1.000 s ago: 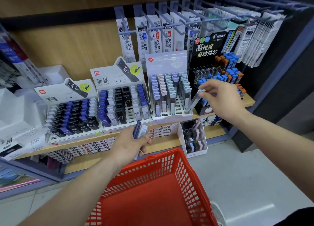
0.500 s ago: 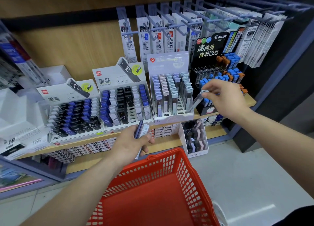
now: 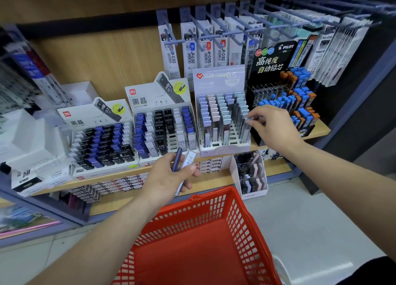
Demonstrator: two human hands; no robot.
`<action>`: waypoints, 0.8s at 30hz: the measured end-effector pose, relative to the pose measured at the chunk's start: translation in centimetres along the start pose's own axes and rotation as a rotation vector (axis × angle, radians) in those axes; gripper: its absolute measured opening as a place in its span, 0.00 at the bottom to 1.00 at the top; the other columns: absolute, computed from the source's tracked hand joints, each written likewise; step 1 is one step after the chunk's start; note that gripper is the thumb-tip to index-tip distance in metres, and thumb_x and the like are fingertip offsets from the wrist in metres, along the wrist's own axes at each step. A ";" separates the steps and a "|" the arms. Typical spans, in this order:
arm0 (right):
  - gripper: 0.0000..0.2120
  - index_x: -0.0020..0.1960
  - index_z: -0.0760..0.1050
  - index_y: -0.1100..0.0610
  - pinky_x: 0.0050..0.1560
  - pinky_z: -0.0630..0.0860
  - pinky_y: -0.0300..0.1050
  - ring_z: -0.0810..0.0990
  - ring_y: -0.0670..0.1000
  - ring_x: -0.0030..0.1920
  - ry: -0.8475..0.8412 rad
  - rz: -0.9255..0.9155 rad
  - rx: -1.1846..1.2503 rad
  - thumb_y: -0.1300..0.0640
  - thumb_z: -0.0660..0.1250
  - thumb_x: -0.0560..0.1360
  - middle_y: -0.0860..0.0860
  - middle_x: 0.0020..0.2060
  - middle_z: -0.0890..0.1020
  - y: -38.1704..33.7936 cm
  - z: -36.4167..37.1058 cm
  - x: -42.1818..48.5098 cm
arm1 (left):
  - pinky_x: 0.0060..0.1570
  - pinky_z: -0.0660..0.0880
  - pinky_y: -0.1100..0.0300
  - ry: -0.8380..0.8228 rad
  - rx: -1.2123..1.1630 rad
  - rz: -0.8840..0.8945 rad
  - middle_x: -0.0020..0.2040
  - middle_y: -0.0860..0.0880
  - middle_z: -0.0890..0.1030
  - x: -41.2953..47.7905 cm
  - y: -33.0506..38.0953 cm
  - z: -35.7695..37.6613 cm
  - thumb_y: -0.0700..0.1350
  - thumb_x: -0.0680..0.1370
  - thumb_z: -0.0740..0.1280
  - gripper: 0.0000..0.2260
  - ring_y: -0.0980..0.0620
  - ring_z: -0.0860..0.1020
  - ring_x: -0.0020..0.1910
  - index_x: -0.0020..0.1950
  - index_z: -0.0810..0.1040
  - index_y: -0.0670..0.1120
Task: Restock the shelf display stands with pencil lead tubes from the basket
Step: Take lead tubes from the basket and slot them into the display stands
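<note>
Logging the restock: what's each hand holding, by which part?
The right hand pinches a grey tube by its cap; the left hand grips two tubes around their middles.

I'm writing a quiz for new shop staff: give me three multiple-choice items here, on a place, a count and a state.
1. The right hand is at which stand? A) black Pilot stand B) leftmost stand C) pastel stand
2. Tubes in the left hand? A) one B) two C) four
3. The right hand is? A) pinching a tube B) open C) curled, empty
Key: C, fingers at its right column; B, one dark blue tube, one pale tube; A, thumb and finger hold its cap.
</note>
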State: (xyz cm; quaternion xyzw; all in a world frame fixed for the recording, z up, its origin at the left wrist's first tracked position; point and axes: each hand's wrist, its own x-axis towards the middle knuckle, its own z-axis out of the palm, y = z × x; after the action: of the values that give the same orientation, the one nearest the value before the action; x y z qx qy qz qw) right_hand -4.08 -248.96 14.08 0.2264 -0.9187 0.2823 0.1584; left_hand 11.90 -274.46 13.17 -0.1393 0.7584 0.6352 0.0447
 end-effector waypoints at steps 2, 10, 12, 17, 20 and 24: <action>0.08 0.57 0.82 0.58 0.51 0.80 0.52 0.81 0.52 0.43 -0.029 0.014 -0.010 0.58 0.69 0.79 0.53 0.49 0.81 -0.3 0.0 -0.3 | 0.30 0.74 0.62 0.006 -0.010 0.002 0.44 0.47 0.87 -0.1 0.2 -0.1 0.41 0.81 0.70 0.11 0.51 0.78 0.30 0.61 0.72 0.43; 0.04 0.51 0.79 0.42 0.38 0.72 0.29 0.81 0.40 0.39 -0.232 0.015 0.301 0.51 0.67 0.80 0.38 0.42 0.82 -7.1 0.1 -2.0 | 0.30 0.74 0.58 -0.010 -0.030 0.030 0.44 0.44 0.87 -0.5 1.0 0.2 0.40 0.80 0.70 0.12 0.50 0.76 0.28 0.61 0.72 0.39; 0.04 0.52 0.79 0.46 0.36 0.76 0.34 0.83 0.43 0.37 -0.411 0.035 0.464 0.51 0.65 0.81 0.44 0.40 0.84 -9.2 1.3 -2.8 | 0.29 0.73 0.60 -0.019 -0.016 0.038 0.43 0.44 0.87 -0.6 1.1 0.4 0.40 0.80 0.71 0.12 0.50 0.76 0.28 0.59 0.73 0.39; 0.10 0.48 0.77 0.56 0.31 0.78 0.40 0.81 0.48 0.28 -0.484 0.104 0.602 0.49 0.70 0.79 0.50 0.29 0.82 -11.2 2.3 -3.3 | 0.25 0.71 0.62 -0.052 -0.004 0.049 0.43 0.43 0.87 -0.9 1.2 0.6 0.40 0.80 0.71 0.11 0.51 0.77 0.28 0.59 0.75 0.39; 0.11 0.48 0.77 0.59 0.30 0.77 0.42 0.79 0.49 0.28 -0.552 0.156 0.618 0.50 0.71 0.78 0.53 0.30 0.82 -11.0 2.2 -3.1 | 0.25 0.70 0.65 -0.085 -0.007 0.060 0.43 0.43 0.87 -1.0 1.1 0.5 0.39 0.80 0.71 0.10 0.52 0.77 0.28 0.59 0.75 0.41; 0.08 0.47 0.77 0.60 0.30 0.76 0.39 0.81 0.51 0.29 -0.576 0.175 0.691 0.55 0.70 0.79 0.53 0.32 0.82 -11.0 1.9 -3.2 | 0.26 0.72 0.64 -0.116 -0.006 0.059 0.44 0.44 0.87 -0.8 0.8 0.5 0.41 0.80 0.71 0.08 0.52 0.78 0.29 0.58 0.76 0.43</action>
State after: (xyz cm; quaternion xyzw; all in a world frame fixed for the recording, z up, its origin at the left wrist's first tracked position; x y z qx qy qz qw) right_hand 3.88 -257.20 16.13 0.2565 -0.7930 0.5100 -0.2127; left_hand 12.38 -273.78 14.00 -0.0800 0.7564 0.6454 0.0693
